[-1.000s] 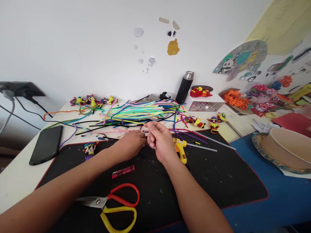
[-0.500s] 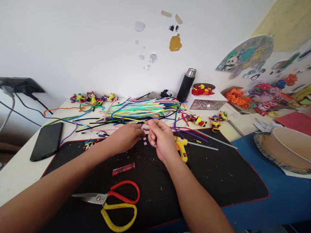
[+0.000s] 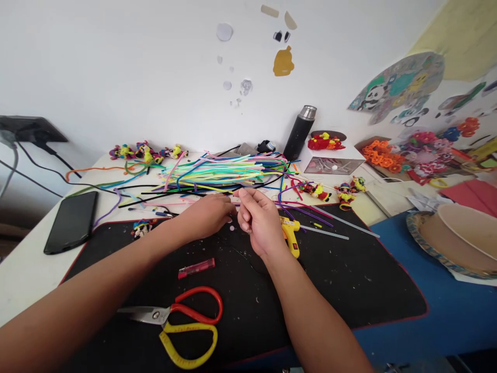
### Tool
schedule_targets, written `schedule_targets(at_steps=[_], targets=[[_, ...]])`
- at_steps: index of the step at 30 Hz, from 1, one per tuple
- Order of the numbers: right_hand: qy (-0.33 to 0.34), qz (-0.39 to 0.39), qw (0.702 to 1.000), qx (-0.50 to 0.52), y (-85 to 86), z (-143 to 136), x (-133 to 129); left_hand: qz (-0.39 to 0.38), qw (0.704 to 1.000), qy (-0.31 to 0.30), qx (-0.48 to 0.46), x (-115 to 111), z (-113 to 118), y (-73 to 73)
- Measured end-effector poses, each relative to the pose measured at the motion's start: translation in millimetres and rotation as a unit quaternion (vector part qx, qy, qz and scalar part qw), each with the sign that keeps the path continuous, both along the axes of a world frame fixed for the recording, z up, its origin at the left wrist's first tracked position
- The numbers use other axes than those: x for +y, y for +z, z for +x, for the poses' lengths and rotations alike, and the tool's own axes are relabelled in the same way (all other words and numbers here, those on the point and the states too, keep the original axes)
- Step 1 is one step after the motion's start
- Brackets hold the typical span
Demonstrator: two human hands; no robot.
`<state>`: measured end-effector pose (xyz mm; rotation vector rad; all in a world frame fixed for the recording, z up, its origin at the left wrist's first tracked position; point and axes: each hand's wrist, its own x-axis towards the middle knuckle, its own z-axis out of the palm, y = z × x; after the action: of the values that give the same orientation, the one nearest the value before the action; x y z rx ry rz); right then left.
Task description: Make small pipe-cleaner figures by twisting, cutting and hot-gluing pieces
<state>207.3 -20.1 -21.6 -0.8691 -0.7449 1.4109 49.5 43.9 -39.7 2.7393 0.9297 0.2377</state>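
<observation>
My left hand (image 3: 212, 215) is over the far edge of the black mat (image 3: 349, 274). Its fingers curl down and inward, and whatever they may grip is hidden. Just to its right, my right hand (image 3: 258, 223) is closed, thumb pressed against the index finger. Anything in that pinch is too small to name. The fingertips of both hands are close together. Below the left fingertips lies a small pink disc (image 3: 232, 228). A yellow glue gun (image 3: 291, 235) rests right beside my right hand, partly hidden behind it. Behind both hands spreads a pile of coloured pipe cleaners (image 3: 217, 173).
Scissors (image 3: 190, 316) with red and yellow handles and a red lighter (image 3: 196, 268) lie on the mat. A phone (image 3: 72, 223) is at left. Small pipe-cleaner figures (image 3: 345, 194), a black flask (image 3: 301, 133) and a white box (image 3: 334, 161) stand at the back. A bowl (image 3: 466, 233) sits at right.
My left hand has shifted slightly right, its fingertips closer to my right hand and over the pink discs. My right hand keeps its pinch. The view has tilted a little.
</observation>
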Motion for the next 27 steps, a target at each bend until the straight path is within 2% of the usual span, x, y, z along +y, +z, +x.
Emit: schedule_targets(at_steps=[8,16,22,27], targets=[[0.012,0.006,1.000,-0.001,-0.4,-0.9,-1.2,0.014,0.998,-0.057,0.030,-15.5,-0.1,-0.2],[0.021,0.003,1.000,0.014,-2.6,-3.1,-0.9,0.050,0.995,-0.076,0.036,-15.9,5.5,0.2],[0.025,0.003,1.000,0.013,-4.3,-5.2,-0.6,0.060,0.994,-0.083,0.021,-17.1,0.9,3.1],[0.026,0.003,1.000,0.006,-4.5,-5.6,-1.1,0.067,0.995,-0.072,0.012,-13.9,-4.6,-0.3]])
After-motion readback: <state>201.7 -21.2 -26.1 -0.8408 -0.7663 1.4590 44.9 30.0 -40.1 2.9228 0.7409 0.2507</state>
